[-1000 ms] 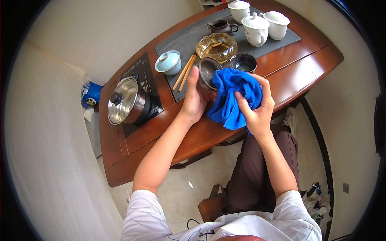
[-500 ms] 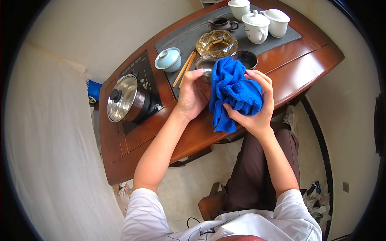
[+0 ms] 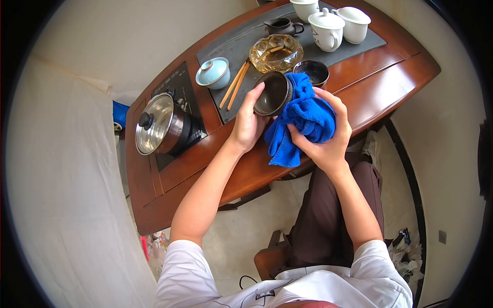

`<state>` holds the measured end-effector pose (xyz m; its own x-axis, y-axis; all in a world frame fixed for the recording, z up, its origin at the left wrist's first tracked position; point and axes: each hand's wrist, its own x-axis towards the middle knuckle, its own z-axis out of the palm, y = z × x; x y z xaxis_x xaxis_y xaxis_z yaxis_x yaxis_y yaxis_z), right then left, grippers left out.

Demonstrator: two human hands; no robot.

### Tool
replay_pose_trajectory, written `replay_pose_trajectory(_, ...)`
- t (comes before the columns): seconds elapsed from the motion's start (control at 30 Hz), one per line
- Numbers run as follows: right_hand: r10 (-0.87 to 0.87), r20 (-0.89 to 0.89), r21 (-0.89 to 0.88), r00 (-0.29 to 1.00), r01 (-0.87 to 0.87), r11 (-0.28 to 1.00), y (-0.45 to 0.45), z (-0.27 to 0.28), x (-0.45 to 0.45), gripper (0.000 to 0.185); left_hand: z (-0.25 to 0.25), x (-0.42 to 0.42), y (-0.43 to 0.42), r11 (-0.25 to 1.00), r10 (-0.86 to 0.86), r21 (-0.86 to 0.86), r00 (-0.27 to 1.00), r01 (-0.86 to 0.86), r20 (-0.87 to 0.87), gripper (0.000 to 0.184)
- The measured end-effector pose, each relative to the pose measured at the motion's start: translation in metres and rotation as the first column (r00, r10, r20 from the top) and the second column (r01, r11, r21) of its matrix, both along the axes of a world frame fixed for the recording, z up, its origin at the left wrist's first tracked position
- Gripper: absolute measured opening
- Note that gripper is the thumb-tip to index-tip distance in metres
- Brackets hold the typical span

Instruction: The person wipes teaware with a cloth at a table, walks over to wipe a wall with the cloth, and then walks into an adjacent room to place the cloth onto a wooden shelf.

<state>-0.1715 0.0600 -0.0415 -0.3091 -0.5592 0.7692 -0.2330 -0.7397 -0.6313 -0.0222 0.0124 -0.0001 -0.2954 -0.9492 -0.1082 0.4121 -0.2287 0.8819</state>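
A small dark teacup (image 3: 272, 95) is tipped with its mouth toward me. My left hand (image 3: 249, 119) grips it, thumb on the rim and the other fingers mostly hidden behind. Bunched blue cloth (image 3: 308, 119) fills my right hand (image 3: 333, 133), and its upper folds touch the cup's right side. A loose end of the cloth hangs down between my hands. Just beyond the cloth, a second dark cup (image 3: 312, 72) stands on the table, partly covered by it.
On the grey tray (image 3: 226, 56) are an amber glass ashtray (image 3: 276, 53), wooden tongs (image 3: 236, 84), a pale blue lidded bowl (image 3: 212, 73), a dark pitcher (image 3: 283, 26) and several white cups (image 3: 327, 31). A lidded pot (image 3: 162, 126) sits on the cooktop (image 3: 197, 131) at left.
The teacup has come up from behind the cloth and now faces me. The cloth has shifted slightly down and right of it. Both hands keep their grip.
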Motion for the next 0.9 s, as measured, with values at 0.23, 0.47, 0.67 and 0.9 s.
replay_pose_trajectory(0.23,0.06,-0.025,-0.066,0.998,-0.062,0.996,0.002,-0.001,-0.005,0.065,-0.023,0.013,-0.016,0.908,-0.031,-0.376,0.923,0.186,0.383,0.026)
replay_pose_trajectory(0.47,0.195,-0.044,0.144,0.98,-0.187,0.972,0.007,0.01,-0.008,0.058,-0.017,0.022,-0.01,0.827,-0.09,-0.432,0.843,0.36,0.53,0.045)
replay_pose_trajectory(0.67,0.295,0.0,0.313,0.955,-0.281,0.907,0.006,0.008,-0.01,0.046,-0.017,0.019,-0.009,0.872,-0.092,-0.412,0.916,0.264,0.39,0.037)
replay_pose_trajectory(0.9,0.442,-0.156,0.464,0.883,-0.33,0.822,0.009,0.014,-0.012,0.053,-0.025,0.021,-0.016,0.952,0.005,-0.293,0.949,0.093,0.316,0.022)
